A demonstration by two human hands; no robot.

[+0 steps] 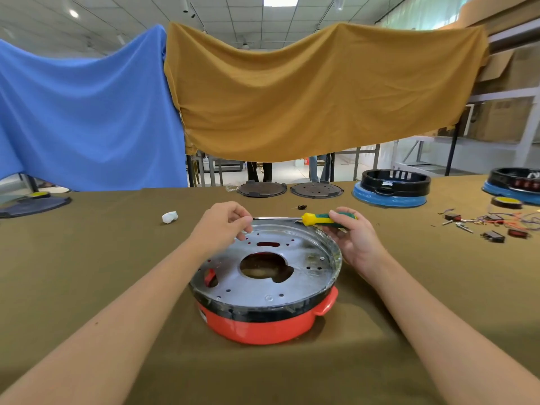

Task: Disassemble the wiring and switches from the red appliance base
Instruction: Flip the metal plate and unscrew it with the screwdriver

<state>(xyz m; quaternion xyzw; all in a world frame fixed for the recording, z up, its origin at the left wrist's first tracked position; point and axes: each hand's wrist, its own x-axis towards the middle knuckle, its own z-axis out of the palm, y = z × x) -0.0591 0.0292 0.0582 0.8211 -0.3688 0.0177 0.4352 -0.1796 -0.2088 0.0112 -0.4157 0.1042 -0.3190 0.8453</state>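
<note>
Both hands (222, 226) (355, 238) on screwdriver (295, 219), over red base (263, 323)

Red appliance base (263, 325), yellow-green screwdriver (318, 220), olive tablecloth (117, 287), blue and mustard drapes (292, 92).

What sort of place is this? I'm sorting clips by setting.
Probably a workshop or warehouse: stacked cardboard boxes on metal shelving, several round appliance bases like the black-and-blue one, and loose wires and switches.

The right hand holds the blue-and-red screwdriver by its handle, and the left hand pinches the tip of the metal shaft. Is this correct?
Not quite. In the head view the screwdriver handle is yellow and green, not blue and red. The right hand does hold it, and the left hand pinches the shaft tip.
</note>
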